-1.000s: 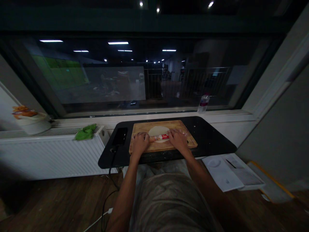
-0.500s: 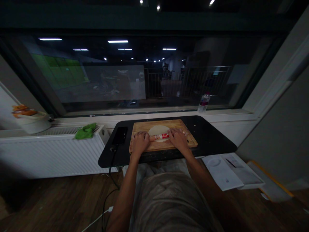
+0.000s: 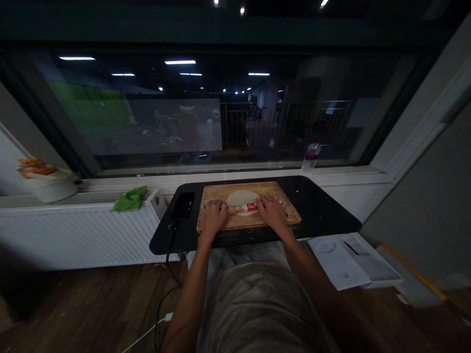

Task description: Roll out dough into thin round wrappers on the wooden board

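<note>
A rolling pin (image 3: 245, 208) with a red and white wrap at its middle lies across a flat round of dough (image 3: 241, 197). Beneath them is a wooden cutting board (image 3: 211, 191). My left hand (image 3: 215, 215) is closed over the pin's left end. Its right end is under my right hand (image 3: 271, 208), whose fingers curl over it. My palms hide both ends of the pin. The dough shows mostly beyond the pin, with a small part on the near side.
The board rests on a black table (image 3: 324, 211) with a phone (image 3: 183, 206) and cable at left. A green cloth (image 3: 130, 198) and a white pot (image 3: 51, 186) sit on the radiator (image 3: 91, 230). A water bottle (image 3: 311, 156) stands on the sill; an open white box (image 3: 353, 260) is lower right.
</note>
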Motion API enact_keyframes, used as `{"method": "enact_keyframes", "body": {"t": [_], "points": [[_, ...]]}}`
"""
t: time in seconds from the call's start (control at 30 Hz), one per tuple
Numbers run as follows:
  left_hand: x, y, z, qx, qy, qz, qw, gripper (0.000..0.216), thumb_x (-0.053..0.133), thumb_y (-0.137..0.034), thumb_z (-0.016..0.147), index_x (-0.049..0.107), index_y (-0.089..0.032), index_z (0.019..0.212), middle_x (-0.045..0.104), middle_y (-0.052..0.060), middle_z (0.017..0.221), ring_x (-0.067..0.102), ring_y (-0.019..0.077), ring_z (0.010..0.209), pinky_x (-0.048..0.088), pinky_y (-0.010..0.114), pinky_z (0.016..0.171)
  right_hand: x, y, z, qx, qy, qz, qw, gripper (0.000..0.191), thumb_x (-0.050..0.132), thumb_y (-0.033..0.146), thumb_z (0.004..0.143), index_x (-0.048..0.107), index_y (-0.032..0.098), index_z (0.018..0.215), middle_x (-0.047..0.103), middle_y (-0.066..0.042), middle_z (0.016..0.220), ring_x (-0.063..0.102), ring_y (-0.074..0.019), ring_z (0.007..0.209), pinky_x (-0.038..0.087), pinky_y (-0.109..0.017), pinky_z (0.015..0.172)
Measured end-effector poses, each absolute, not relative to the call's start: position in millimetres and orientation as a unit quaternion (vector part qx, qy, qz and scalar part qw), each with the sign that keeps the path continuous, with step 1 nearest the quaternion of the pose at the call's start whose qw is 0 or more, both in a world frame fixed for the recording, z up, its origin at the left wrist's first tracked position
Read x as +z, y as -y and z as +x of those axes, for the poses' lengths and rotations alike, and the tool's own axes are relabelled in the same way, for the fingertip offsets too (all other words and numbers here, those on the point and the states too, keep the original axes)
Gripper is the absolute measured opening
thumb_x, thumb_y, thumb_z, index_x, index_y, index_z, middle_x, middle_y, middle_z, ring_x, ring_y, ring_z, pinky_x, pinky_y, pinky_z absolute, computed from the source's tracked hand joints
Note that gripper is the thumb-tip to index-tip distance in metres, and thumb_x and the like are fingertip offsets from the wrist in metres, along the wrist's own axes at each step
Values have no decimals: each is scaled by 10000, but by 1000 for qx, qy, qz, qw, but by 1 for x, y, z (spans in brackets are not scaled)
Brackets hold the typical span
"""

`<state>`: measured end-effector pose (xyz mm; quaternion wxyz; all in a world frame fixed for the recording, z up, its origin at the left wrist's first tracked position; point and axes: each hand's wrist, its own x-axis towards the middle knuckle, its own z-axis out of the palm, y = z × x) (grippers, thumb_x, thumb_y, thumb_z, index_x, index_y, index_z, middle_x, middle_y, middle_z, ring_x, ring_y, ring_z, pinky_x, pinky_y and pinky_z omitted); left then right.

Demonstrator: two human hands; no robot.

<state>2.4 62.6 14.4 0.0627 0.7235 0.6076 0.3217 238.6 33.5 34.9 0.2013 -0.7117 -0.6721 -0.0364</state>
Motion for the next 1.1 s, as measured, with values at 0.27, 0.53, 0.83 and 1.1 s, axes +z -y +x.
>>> {"method": "enact_keyframes", "body": {"t": [0.27,0.53,0.83,1.1], "points": [[14,-65,2,322,-605,725,67,370,482,-280,1096,846,-223,1064,842,114,1279,711,278,1259,479,388,1149,33,-34,240,-32,672,-711,205,512,350,456,1205,802,261,1344,755,-110,1487,598,-332,1412,417,-540,1217],[15,-63,3,322,-608,723,67,364,491,-283,1093,849,-229,1061,838,110,1293,710,282,1261,478,395,1154,35,-33,240,-27,672,-709,213,479,376,437,1203,808,253,1297,765,-98,1473,597,-328,1419,415,-547,1221],[14,-64,2,322,-602,728,64,364,497,-275,1094,850,-218,1025,847,114,1238,723,276,1218,489,383,1124,31,-34,240,-42,672,-706,219,486,373,445,1209,810,248,1291,771,-106,1456,608,-320,1394,426,-503,1190],[8,-70,0,337,-587,733,67,344,516,-270,1080,849,-224,1007,854,110,1193,729,279,1201,489,381,1094,30,-35,241,-48,675,-701,226,462,392,430,1211,810,243,1271,785,-105,1427,621,-320,1367,436,-507,1164]]}}
